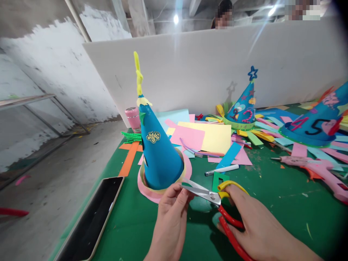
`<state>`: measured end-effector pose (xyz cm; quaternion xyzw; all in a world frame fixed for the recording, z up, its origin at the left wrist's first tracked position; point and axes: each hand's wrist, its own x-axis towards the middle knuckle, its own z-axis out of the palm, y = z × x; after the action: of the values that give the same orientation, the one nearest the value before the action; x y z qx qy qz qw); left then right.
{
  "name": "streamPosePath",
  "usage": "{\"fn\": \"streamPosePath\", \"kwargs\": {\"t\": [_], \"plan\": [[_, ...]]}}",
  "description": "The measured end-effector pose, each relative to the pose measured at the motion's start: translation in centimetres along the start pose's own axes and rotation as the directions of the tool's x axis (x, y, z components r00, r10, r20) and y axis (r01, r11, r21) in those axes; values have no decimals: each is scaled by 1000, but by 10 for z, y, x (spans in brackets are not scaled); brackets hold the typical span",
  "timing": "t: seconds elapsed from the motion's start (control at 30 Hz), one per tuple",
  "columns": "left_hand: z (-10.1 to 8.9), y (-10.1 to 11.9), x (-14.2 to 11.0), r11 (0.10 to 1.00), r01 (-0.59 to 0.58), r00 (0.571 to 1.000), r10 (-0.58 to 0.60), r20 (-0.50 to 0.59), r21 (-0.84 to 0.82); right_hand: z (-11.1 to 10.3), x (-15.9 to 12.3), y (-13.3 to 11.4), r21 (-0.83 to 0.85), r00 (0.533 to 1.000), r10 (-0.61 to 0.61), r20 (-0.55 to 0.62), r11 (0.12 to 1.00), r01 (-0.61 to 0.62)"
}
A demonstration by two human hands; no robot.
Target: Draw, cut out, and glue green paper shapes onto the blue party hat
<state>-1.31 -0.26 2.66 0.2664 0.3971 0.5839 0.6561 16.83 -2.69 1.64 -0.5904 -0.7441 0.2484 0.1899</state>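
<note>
My right hand (251, 214) grips a pair of scissors (213, 197) with red and yellow handles; the blades are slightly apart and point left. Close to the blade tips, my left hand (172, 217) has thumb and fingers pinched together. Whatever it pinches is too small or hidden to make out. Just beyond both hands stands a blue paper cone hat (160, 159) with a pink and pale yellow brim, a gold sticker on its side and a yellow pipe cleaner on top. Near the scissors lie a green paper piece (216, 181) and a white pen (225, 169).
A phone (94, 217) lies at the left table edge. Behind the hat are paper sheets (214, 136) and a pink cup-like container (133, 117). Two decorated hats (243, 107) and a pink glue gun (312, 163) are on the right. A white board (190, 72) stands behind; people are beyond it.
</note>
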Motion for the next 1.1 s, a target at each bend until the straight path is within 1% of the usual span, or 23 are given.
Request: {"fn": "streamPosePath", "kwargs": {"t": [0.23,0.43,0.6,0.8,0.97,1.1], "plan": [[2,2,0,999,23,999,-23,-28,-26,-4,1,-4,-6,1000,-1,-3,1000,1],[0,1,0,999,28,999,-28,16,-21,-4,1,-5,6,1000,10,5,1000,-11],[1,1,2,999,42,999,-41,16,-31,-4,1,-6,-3,997,65,34,998,-65],[1,1,-1,997,59,998,-58,13,-50,-2,0,-3,49,998,52,25,997,-54],[1,0,-1,998,51,997,-48,55,-49,-1,0,-2,74,999,30,17,997,-31],[2,0,1,996,61,998,-59,39,-60,-1,-2,-1,72,999,24,31,997,-26]]}}
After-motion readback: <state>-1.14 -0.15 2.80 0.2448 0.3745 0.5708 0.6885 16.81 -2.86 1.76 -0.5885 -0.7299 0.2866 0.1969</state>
